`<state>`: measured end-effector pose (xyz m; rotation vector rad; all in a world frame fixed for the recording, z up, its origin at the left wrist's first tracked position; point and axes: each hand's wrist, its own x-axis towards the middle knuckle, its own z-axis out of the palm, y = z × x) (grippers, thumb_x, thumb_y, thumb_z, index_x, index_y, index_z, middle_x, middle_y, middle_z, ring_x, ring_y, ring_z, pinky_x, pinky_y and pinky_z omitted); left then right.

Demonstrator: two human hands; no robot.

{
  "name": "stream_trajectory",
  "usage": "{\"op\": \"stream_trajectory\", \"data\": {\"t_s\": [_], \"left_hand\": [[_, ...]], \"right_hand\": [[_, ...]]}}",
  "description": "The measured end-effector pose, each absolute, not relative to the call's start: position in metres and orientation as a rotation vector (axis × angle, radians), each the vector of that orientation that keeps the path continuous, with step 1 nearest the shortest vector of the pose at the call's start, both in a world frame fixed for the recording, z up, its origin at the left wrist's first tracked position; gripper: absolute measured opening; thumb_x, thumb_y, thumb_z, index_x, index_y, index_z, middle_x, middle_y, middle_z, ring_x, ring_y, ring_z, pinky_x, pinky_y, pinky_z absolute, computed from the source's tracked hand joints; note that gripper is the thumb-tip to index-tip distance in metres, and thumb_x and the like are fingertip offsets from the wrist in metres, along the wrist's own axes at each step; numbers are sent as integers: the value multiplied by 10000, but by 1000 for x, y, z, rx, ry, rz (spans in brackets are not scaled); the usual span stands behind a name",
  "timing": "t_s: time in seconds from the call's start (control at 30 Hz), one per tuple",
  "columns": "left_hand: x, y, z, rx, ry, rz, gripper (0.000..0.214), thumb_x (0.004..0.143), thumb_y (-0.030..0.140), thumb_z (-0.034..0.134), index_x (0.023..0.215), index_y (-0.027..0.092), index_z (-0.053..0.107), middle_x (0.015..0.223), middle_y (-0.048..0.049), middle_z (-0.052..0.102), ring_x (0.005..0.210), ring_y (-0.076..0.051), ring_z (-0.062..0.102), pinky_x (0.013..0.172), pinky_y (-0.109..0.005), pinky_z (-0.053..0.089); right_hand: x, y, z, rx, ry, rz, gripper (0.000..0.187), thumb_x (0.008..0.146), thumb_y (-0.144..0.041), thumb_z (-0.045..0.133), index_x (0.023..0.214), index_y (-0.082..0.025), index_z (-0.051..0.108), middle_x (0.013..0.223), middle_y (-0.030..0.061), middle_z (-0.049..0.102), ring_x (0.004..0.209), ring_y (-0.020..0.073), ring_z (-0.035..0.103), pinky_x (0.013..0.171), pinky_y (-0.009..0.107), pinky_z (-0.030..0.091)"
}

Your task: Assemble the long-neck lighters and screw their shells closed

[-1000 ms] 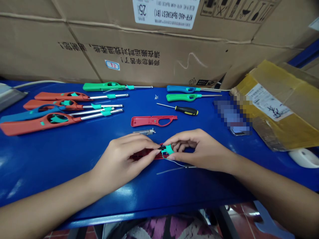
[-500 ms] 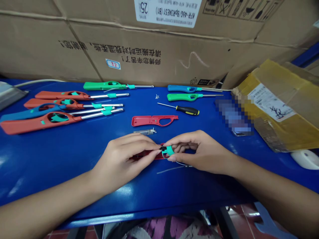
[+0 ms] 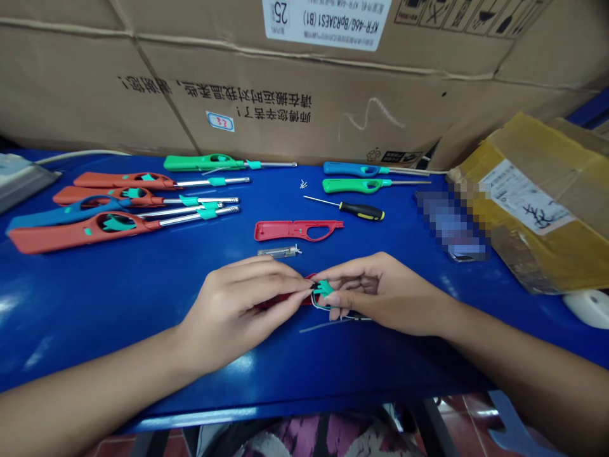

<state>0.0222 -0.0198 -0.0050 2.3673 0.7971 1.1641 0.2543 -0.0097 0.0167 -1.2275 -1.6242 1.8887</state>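
Note:
My left hand [image 3: 238, 304] and my right hand [image 3: 380, 292] meet at the middle of the blue table [image 3: 118, 298]. Between their fingertips sits a small teal trigger piece [image 3: 325, 288] with a thin wire trailing from it. Under my left fingers lies a red lighter shell half [image 3: 285, 297], mostly hidden. My left hand pinches at the shell's end, and my right hand pinches the teal piece. Another red shell half [image 3: 297, 230] lies open just beyond, with a small clear metal part [image 3: 280, 251] beside it.
Several assembled long lighters [image 3: 118, 209], red, blue and green, lie at the left. A blue lighter [image 3: 366, 169], a green lighter [image 3: 366, 185] and a black-handled screwdriver [image 3: 352, 209] lie at the back. Cardboard boxes [image 3: 285, 76] wall the far side; a yellow-taped parcel [image 3: 533, 197] sits right.
The fingers of my right hand have curled down a little over the teal piece and its wire. Both hands otherwise stay in place; the view has shifted slightly.

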Motion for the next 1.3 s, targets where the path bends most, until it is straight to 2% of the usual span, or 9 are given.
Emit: {"op": "stream_trajectory", "data": {"t_s": [0.2, 0.33, 0.57, 0.73, 1.0, 1.13, 1.3], "left_hand": [[24, -21, -6, 2264, 896, 1141, 86, 843, 104, 769, 907, 162, 771, 878, -18, 781, 799, -115, 720, 727, -207, 584], [24, -21, -4, 2206, 906, 1129, 94, 836, 106, 776, 907, 167, 782, 873, -14, 786, 776, -115, 721, 712, -206, 591], [24, -25, -2, 2184, 902, 1193, 108, 828, 78, 772, 892, 163, 789, 884, -24, 789, 805, -116, 733, 717, -189, 593], [25, -24, 0, 2061, 975, 1127, 73, 837, 120, 770, 871, 173, 808, 873, -35, 791, 725, -124, 739, 609, -173, 591], [24, -22, 1, 2004, 988, 1042, 91, 869, 167, 739, 887, 197, 822, 865, -40, 792, 706, -153, 739, 648, -230, 635], [25, -22, 2, 1932, 1041, 995, 76, 862, 183, 749, 858, 195, 823, 824, -36, 789, 686, -154, 735, 582, -208, 612], [27, -21, 2, 1841, 1111, 1015, 55, 846, 199, 770, 849, 199, 825, 816, -19, 799, 676, -149, 742, 559, -191, 600]], "right_hand": [[257, -12, 10, -1215, -1736, 1758, 322, 862, -235, 726, 1182, -217, 754, 866, 27, 783, 765, 125, 717, 720, 245, 587], [261, -13, 5, -1169, -1860, 1628, 322, 864, -265, 733, 1183, -224, 753, 841, 24, 785, 749, 139, 717, 724, 268, 589], [258, -16, 5, -1053, -2032, 1291, 260, 889, -237, 726, 1146, -252, 763, 847, -17, 774, 692, 103, 674, 662, 226, 561], [257, -19, 6, -1004, -2106, 1018, 220, 880, -236, 749, 1099, -213, 760, 894, -10, 773, 714, 97, 665, 687, 225, 548], [254, -19, 7, -1175, -1985, 1229, 228, 886, -326, 736, 1088, -221, 717, 848, 3, 740, 737, 140, 678, 701, 275, 583], [255, -20, 7, -1110, -2082, 1096, 171, 894, -292, 737, 1054, -235, 730, 868, -14, 754, 726, 117, 674, 693, 246, 565], [256, -22, 9, -1038, -2153, 1038, 216, 900, -266, 720, 1114, -235, 728, 962, -9, 781, 761, 111, 698, 716, 234, 572]]}}
